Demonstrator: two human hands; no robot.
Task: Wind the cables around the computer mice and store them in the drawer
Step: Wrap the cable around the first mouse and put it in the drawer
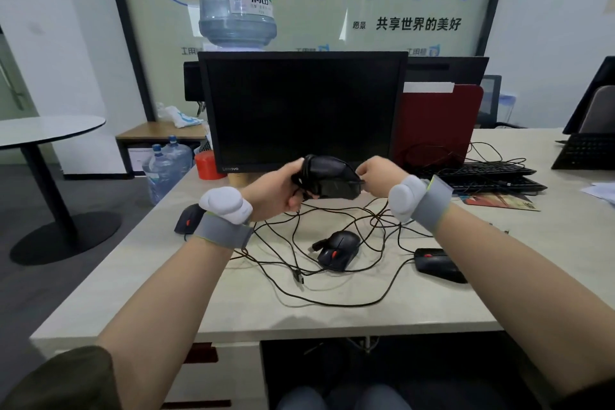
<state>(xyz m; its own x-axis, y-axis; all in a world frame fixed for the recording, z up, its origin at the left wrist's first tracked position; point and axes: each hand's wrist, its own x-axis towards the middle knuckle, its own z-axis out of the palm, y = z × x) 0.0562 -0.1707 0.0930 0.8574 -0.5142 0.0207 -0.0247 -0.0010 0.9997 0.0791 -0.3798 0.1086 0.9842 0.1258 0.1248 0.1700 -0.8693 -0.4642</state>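
Your left hand grips a smooth black mouse; your right hand pinches its thin cable. Three more mice lie among tangled cords on the pale desk.

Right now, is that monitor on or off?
It looks off: the monitor shows a plain black screen, with no picture or glow visible.

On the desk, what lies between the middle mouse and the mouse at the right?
Head view: only loose black cables on bare desk separate the middle mouse from the right mouse.
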